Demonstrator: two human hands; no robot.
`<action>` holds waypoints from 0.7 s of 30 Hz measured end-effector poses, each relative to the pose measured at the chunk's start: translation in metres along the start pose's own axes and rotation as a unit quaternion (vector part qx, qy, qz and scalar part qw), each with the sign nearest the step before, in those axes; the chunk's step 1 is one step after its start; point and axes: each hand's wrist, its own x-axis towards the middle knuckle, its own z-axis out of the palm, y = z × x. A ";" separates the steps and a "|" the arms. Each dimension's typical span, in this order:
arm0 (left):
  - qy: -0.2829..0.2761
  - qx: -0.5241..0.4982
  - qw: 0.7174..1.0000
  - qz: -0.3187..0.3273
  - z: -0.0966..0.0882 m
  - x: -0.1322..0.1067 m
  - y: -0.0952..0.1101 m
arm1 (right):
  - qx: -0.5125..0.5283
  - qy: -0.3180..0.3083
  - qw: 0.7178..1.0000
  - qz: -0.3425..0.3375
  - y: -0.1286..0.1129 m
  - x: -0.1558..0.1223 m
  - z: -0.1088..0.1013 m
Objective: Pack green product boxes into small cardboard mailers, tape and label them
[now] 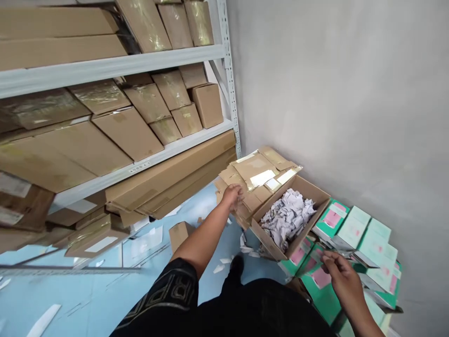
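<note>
My left hand (233, 196) reaches over the left edge of a stack of flattened cardboard boxes (257, 168). Its fingers are curled together, and what they hold, if anything, is hidden. On the right, my right hand (339, 270) hovers above green and pink boxes (321, 278) with thumb and fingers pinched. Something thin and see-through may be in that pinch, but it is too faint to name. Between my hands stands an open cardboard box (268, 243) full of crumpled white paper scraps (287, 215).
A white metal rack (182, 140) packed with taped cardboard boxes (128, 133) rises at left. A grey wall (336, 93) closes off the right and back. Paper scraps (219, 268) and a small carton (179, 234) lie on the blue floor (105, 299).
</note>
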 end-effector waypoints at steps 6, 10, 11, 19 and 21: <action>-0.017 0.020 0.995 -0.093 0.012 0.120 0.034 | -0.006 0.078 0.995 0.061 -0.011 -0.007 0.066; -0.030 0.029 0.996 -0.078 0.027 0.142 0.042 | -0.012 0.122 0.990 0.075 -0.041 -0.020 0.108; -0.038 0.023 0.997 -0.067 0.028 0.142 0.045 | -0.008 0.131 0.988 0.078 -0.048 -0.022 0.116; -0.168 -0.147 0.970 0.091 -0.017 0.124 0.082 | 0.025 0.167 0.985 0.017 -0.079 -0.019 0.150; -0.203 -0.158 0.962 0.096 -0.030 0.115 0.092 | 0.024 0.176 0.984 0.004 -0.089 -0.021 0.151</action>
